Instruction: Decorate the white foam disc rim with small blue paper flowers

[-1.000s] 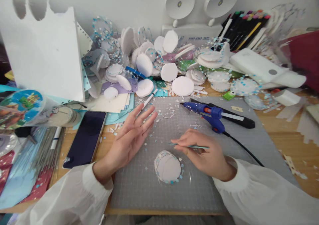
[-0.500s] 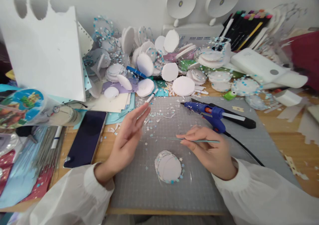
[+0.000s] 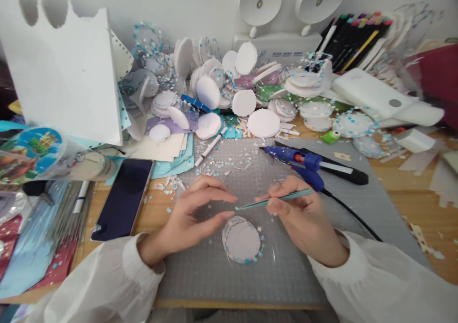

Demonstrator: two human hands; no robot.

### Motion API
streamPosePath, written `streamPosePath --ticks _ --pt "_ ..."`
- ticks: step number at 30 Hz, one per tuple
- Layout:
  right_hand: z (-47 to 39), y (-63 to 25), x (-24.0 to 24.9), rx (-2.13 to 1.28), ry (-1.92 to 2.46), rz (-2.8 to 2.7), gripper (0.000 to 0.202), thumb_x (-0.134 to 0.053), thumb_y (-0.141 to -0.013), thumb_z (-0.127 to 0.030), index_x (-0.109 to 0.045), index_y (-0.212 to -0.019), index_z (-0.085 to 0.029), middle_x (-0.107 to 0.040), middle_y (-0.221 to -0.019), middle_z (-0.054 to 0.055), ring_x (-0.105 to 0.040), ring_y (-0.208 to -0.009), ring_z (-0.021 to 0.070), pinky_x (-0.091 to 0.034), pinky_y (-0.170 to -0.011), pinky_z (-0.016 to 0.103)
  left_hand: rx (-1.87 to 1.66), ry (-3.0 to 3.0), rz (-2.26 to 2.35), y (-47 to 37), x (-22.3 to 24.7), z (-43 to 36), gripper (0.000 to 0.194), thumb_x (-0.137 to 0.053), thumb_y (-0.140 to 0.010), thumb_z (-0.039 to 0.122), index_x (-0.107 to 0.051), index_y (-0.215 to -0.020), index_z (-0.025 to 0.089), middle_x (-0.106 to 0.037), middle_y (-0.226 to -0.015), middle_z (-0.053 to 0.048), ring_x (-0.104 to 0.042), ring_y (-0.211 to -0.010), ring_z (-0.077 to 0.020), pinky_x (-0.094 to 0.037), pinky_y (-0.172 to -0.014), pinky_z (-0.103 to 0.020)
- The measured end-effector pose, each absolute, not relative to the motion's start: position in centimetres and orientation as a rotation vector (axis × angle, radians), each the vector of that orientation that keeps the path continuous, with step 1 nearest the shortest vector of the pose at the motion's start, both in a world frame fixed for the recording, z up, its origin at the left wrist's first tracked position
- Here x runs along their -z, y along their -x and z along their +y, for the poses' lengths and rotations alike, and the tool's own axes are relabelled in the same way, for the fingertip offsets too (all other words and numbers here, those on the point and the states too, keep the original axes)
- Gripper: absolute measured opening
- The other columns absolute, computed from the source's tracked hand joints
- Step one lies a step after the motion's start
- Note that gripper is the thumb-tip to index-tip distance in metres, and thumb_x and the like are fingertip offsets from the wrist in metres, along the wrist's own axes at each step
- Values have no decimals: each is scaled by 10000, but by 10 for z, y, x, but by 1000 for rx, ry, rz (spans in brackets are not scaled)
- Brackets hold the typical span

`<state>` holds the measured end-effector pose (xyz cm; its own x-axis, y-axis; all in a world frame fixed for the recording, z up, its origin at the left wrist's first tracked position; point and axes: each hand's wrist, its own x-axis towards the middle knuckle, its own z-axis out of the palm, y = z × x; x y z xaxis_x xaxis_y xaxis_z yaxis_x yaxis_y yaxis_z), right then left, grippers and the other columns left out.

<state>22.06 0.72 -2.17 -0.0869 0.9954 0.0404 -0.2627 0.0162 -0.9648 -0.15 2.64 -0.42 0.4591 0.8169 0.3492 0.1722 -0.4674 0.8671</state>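
Observation:
A pair of pale teal tweezers (image 3: 274,199) is held in my right hand (image 3: 295,218), its tip pointing left, with a tiny pale speck at the end. My left hand (image 3: 198,213) hovers just left of that tip, thumb and forefinger apart with a gap between them. Below both hands, a round white paper disc piece (image 3: 243,241) edged with blue and white bits lies on the grey cutting mat (image 3: 279,280). Small paper bits (image 3: 218,163) are scattered on the mat beyond my left hand.
A blue glue gun (image 3: 296,158) with its cord and a black cutter knife (image 3: 352,175) lie at right. A phone (image 3: 123,199) and a white marker (image 3: 211,146) are at left. Many white discs (image 3: 264,123) crowd the back, below a twin-headed lamp (image 3: 260,3).
My left hand has come down and its thumb and forefinger now reach toward the tweezers' tip. The tweezers have turned, and the marker shows whole again.

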Motion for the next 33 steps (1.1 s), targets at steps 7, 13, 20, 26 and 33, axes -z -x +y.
streamPosePath --ticks 7,13,20,26,33 --pt "6 -215 17 -1550 939 -976 195 -748 -767 -316 -567 -758 -244 -558 -596 -64 -552 -526 88 -595 -692 317 -1030 -1894 750 3 3 26 208 -708 -804 139 -716 -997 215 -623 -911 -64 -607 -850 -168 -521 -759 -290" --pt "6 -214 18 -1568 968 -963 214 -759 -750 -342 -571 -758 -241 -550 -588 -57 -545 -517 93 -593 -679 324 -1068 -1901 765 2 2 26 124 -708 -807 154 -731 -913 214 -617 -838 -47 -612 -781 -156 -523 -708 -277" --pt "7 -215 20 -1552 937 -965 155 -747 -768 -315 -606 -787 -254 -560 -581 -68 -556 -515 92 -588 -731 342 -1087 -1867 807 3 3 25 92 -724 -796 178 -731 -882 209 -619 -824 -49 -608 -767 -158 -518 -704 -280" --pt "6 -216 23 -1531 928 -1007 125 -731 -790 -288 -611 -817 -262 -578 -628 -61 -606 -600 103 -574 -741 318 -1084 -1816 800 3 5 25 111 -742 -778 166 -735 -883 202 -614 -826 -43 -605 -777 -152 -509 -718 -274" --pt "6 -215 24 -1523 927 -1001 131 -733 -789 -286 -608 -815 -261 -582 -634 -59 -587 -589 96 -545 -654 268 -1069 -1803 800 1 5 25 128 -743 -776 161 -742 -892 215 -615 -828 -40 -600 -776 -152 -504 -714 -277"
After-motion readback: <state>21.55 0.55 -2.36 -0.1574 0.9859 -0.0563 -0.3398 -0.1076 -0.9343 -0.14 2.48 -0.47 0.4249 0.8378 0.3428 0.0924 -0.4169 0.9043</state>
